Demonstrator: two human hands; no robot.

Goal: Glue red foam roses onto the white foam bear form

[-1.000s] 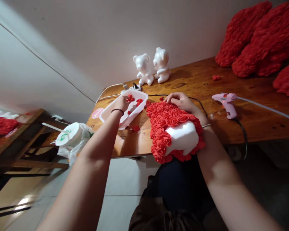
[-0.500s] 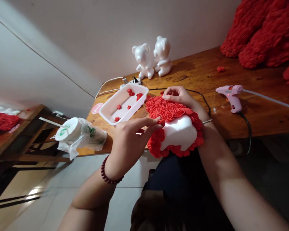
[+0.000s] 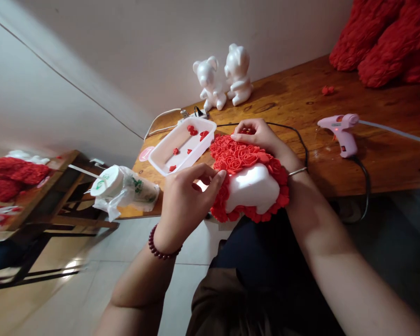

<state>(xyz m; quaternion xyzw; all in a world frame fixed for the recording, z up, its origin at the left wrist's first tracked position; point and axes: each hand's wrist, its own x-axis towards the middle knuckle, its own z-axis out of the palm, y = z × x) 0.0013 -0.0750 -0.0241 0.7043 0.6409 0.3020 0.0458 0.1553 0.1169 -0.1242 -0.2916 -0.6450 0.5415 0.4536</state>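
On my lap I hold a white foam form (image 3: 252, 189), its edges and upper part thickly covered with small red foam roses (image 3: 236, 158). My right hand (image 3: 254, 135) grips the top of it, fingers curled over the roses. My left hand (image 3: 187, 200), with a dark bead bracelet, hovers beside the form, fingertips at the roses on its near edge. Nothing shows in its fingers. A white plastic tray (image 3: 182, 144) holds several loose red roses (image 3: 193, 131) just left of my right hand.
Two white foam bears (image 3: 210, 84) stand at the wall behind the tray. A pink glue gun (image 3: 343, 135) lies on the wooden table (image 3: 283, 93) with its cable. Large red rose-covered shapes (image 3: 381, 42) lie at the far right. A cup in a plastic bag (image 3: 126, 189) sits at the table's left end.
My left hand has moved from inside the tray over to the form's edge and drawn back slightly. My right hand stays on the form, and the view has tilted a little.
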